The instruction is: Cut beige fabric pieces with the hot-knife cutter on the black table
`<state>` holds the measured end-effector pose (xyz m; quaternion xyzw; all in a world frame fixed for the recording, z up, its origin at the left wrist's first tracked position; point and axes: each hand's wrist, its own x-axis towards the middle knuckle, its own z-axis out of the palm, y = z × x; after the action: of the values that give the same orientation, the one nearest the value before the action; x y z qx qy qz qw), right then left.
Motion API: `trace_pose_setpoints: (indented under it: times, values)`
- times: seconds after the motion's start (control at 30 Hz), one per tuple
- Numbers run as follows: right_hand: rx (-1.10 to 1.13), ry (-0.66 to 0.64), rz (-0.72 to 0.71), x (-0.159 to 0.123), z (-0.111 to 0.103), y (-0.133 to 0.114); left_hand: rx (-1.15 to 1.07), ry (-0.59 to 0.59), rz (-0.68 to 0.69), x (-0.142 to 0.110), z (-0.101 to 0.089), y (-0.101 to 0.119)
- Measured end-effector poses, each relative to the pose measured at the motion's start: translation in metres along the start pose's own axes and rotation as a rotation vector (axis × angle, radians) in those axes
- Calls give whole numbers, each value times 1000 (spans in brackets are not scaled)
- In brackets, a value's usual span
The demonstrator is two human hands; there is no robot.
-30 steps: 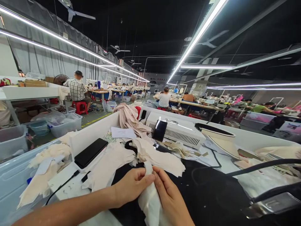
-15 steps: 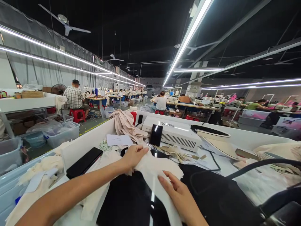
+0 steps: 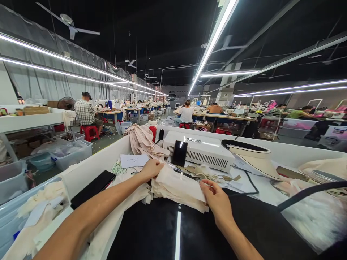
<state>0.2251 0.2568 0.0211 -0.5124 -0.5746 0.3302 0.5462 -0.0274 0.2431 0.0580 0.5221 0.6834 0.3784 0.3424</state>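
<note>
Both hands grip a pale cream fabric piece (image 3: 182,181), which lies stretched across a pile of similar cream pieces (image 3: 173,196). My left hand (image 3: 150,169) is closed on its far left corner, fingertips pinched. At the right end, my right hand (image 3: 215,199) pinches the edge between thumb and fingers. Below the pile is a glossy black work surface (image 3: 151,231) reflecting a ceiling light. More cream cloth (image 3: 116,220) trails under my left forearm.
A dark phone (image 3: 180,153) leans against a white vented box (image 3: 199,150) behind the pile. Another black phone (image 3: 93,188) lies left. Beige cloth (image 3: 142,141), a white paper (image 3: 134,160) and a cream visor (image 3: 252,155) surround the work. A black bent tube (image 3: 306,191) crosses at right.
The cream piece, which hung toward me over the black surface, now lies flat over the pile. My right hand has moved forward with its end; my left hand shifted slightly left.
</note>
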Motion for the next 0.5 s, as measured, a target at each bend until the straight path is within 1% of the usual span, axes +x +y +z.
trace_pose_setpoints:
  times: [0.07, 0.13, 0.23, 0.3, 0.4, 0.5]
  values:
    - [-74, -3, 17, 10, 3, 10, 14, -21, -32, 2, 1, -9]
    - [-149, -3, 2, 18, 5, 18, 24, -42, -42, 2, 3, -16]
    - [-242, -22, -42, 25, 4, 24, 51, -68, -41, 1, 5, -19]
    - [-293, -34, -73, 26, 3, 24, 86, -78, -42, 0, 3, -18]
    - [-345, -50, -138, 21, 1, 19, 172, -82, -39, -4, -13, -15]
    - [-356, -88, -184, 11, 0, 14, 299, -66, -28, -16, -43, -17]
